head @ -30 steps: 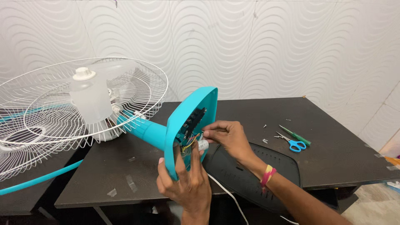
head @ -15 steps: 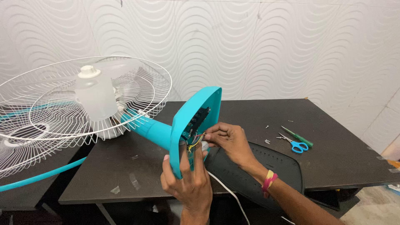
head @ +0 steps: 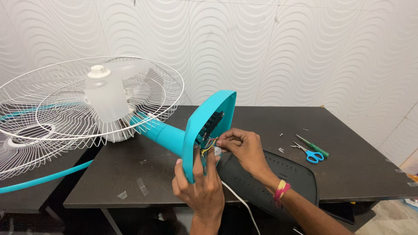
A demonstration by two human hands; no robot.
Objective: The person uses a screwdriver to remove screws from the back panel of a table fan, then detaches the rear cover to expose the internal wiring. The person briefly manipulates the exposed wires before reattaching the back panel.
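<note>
A turquoise fan base [head: 204,126] lies tipped on its side on the dark surface [head: 348,130], its open underside turned toward the person. The left hand [head: 201,185] grips the lower edge of that base, thumb on the outer face and fingers [head: 211,167] wrapped over the rim, closed firmly on it. The right hand [head: 244,146] reaches into the open underside just above the left fingers; its fingertips [head: 223,141] are pinched narrow on the coloured wires [head: 208,146] that hang out of the cavity, in front of a dark circuit board [head: 213,122].

Directly under the right wrist lies a black bottom cover [head: 283,178], flat on the surface. A white cord [head: 237,200] runs down from the wires, past the left fingers. Well to the right of both hands sit blue-handled scissors [head: 308,153], a green screwdriver [head: 312,146] and a few small screws [head: 281,150]. To the left of the fingers, the turquoise neck [head: 159,130] leads to the white wire grille [head: 87,109] and pale motor housing [head: 106,98].
</note>
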